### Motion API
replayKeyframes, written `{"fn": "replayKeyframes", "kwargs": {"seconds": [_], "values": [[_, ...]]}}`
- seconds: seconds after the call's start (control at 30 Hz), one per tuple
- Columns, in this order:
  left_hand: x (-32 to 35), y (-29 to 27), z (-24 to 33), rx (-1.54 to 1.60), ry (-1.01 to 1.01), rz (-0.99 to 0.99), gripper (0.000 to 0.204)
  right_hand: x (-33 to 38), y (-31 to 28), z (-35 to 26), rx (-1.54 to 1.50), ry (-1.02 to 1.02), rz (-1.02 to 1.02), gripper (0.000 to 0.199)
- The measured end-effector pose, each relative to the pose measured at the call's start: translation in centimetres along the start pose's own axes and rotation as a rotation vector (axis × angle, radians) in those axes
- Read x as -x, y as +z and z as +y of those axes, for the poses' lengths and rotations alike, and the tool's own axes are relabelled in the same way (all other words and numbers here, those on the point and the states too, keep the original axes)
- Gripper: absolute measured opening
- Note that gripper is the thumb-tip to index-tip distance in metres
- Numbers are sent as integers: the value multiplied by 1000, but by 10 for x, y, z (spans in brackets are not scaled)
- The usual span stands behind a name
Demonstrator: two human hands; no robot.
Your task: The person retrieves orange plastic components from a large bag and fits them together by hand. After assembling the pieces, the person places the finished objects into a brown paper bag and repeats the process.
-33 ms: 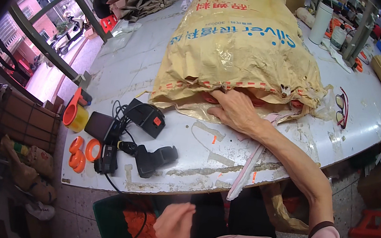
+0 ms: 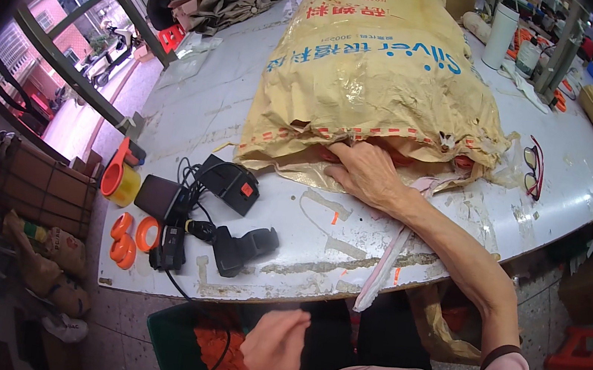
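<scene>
A large yellow woven sack (image 2: 370,82) lies on the white table with its torn mouth toward me. Orange-red pieces (image 2: 462,162) show inside the opening. My right hand (image 2: 371,174) is at that mouth, thumb and index finger apart, the other fingertips hidden inside the sack. Over my lap, near the table's front edge, my left hand (image 2: 275,343) is closed with thumb and fingers together. What it may hold does not show. Below it stands a dark green crate (image 2: 167,340) with many orange pieces (image 2: 214,357).
On the table's left lie black devices with cables (image 2: 229,184), orange rings (image 2: 148,233) and a red-handled yellow cup-shaped item (image 2: 121,183). Eyeglasses (image 2: 533,168) and a white cylinder (image 2: 501,36) are to the right. A red stool (image 2: 577,358) stands below. People work far back.
</scene>
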State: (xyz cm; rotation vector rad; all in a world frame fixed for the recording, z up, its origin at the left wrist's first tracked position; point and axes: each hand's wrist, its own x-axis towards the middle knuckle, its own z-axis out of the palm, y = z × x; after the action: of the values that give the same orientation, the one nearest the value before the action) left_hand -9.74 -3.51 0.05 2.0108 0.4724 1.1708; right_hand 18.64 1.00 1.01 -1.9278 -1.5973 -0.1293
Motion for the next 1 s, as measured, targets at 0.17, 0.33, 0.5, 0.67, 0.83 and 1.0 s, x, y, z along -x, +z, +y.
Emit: {"fn": "replayKeyframes", "kwargs": {"seconds": [0.17, 0.33, 0.5, 0.67, 0.83, 1.0], "values": [[-46, 32, 6, 32, 85, -36, 29, 10, 3, 6, 76, -150, 172, 21], [-57, 48, -8, 132, -95, -12, 27, 6, -10, -14, 2, -73, 27, 23], [-54, 53, -25, 200, -208, 38, 36, 12, -30, -6, -687, -55, -111, 28], [-71, 63, -14, 322, -377, 172, 54, 15, -59, -13, -1228, 259, -529, 29], [-70, 66, -21, 116, -479, -56, 39, 18, -52, -16, -1039, 122, -613, 31], [-69, 65, -21, 67, -423, 8, 31, 16, -64, -9, -928, -1, -705, 47]]}}
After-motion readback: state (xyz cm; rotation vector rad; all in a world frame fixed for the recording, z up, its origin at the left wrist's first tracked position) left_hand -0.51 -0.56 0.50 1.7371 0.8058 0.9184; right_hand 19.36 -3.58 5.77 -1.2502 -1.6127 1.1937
